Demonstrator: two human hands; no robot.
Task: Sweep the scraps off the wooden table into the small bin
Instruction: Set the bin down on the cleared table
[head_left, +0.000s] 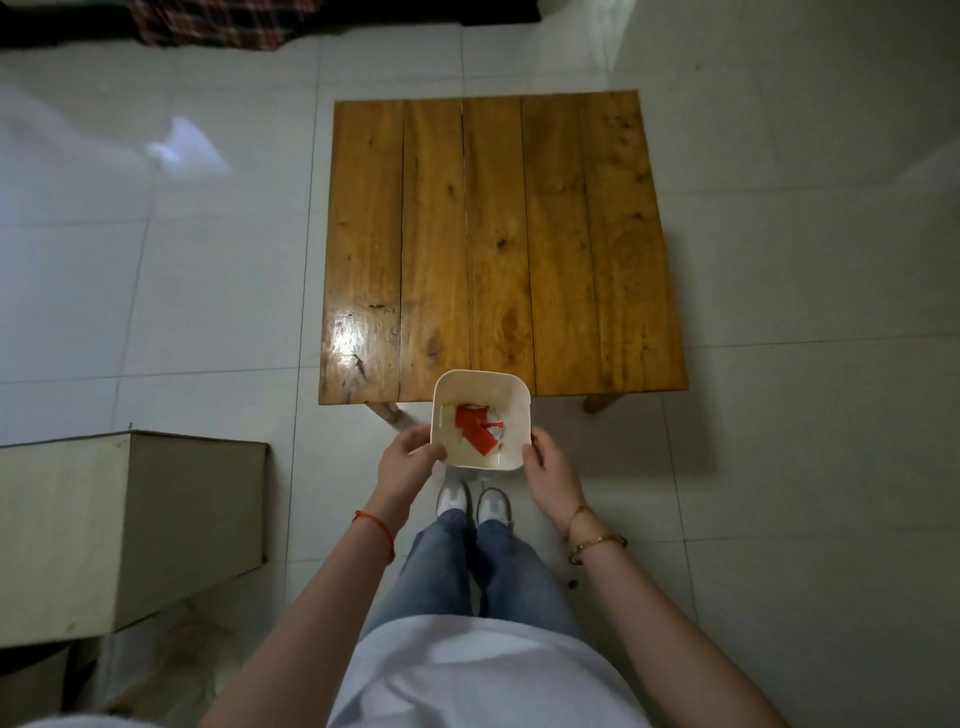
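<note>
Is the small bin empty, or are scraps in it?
Not empty: red and white scraps lie on the floor of the small bin, held by left hand and right hand.

Dim room, glare on table (353, 332)

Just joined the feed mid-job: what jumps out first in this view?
The small white square plastic bin, held in front of the near edge of the honey-coloured plank wooden table, draws the eye, because bright red paper scraps lie inside it. The left hand grips its left side and the right hand its right. No scraps show on the tabletop, which has a glossy glare patch at its near left corner.
</note>
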